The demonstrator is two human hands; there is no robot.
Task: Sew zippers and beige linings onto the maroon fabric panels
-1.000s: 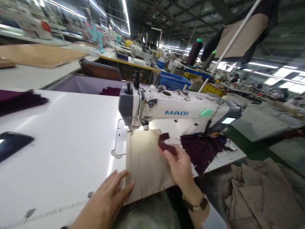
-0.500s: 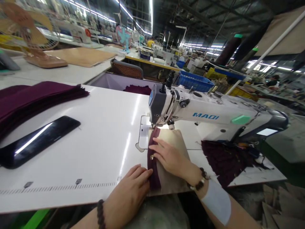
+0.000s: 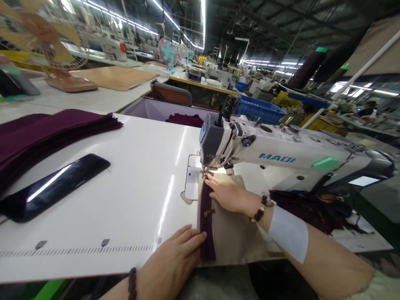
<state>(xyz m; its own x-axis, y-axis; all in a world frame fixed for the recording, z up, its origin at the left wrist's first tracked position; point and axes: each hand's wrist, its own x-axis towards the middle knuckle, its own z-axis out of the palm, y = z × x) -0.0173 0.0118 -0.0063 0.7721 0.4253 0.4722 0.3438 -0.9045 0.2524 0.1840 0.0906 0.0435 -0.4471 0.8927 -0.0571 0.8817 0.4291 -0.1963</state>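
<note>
A beige fabric panel [image 3: 234,233] lies on the white table [image 3: 125,200] under the head of a white MAQI sewing machine [image 3: 275,156]. A maroon strip [image 3: 206,221] with a small metal zipper pull lies along the panel's left edge. My right hand [image 3: 229,195] rests flat on the fabric, fingertips right at the presser foot. My left hand [image 3: 175,260] presses flat on the strip's near end at the table's front edge. Both hands have their fingers stretched out.
A black phone [image 3: 53,185] lies at left on the table. A stack of maroon pieces [image 3: 46,131] sits at the far left. More maroon fabric [image 3: 309,206] is piled right of the machine. Behind are other tables, a fan [image 3: 46,46], a blue crate [image 3: 259,110].
My right hand laid the maroon strip on the beige panel's left edge, then slid forward to the presser foot. My left hand moved onto the strip's near end. The view swung left.
</note>
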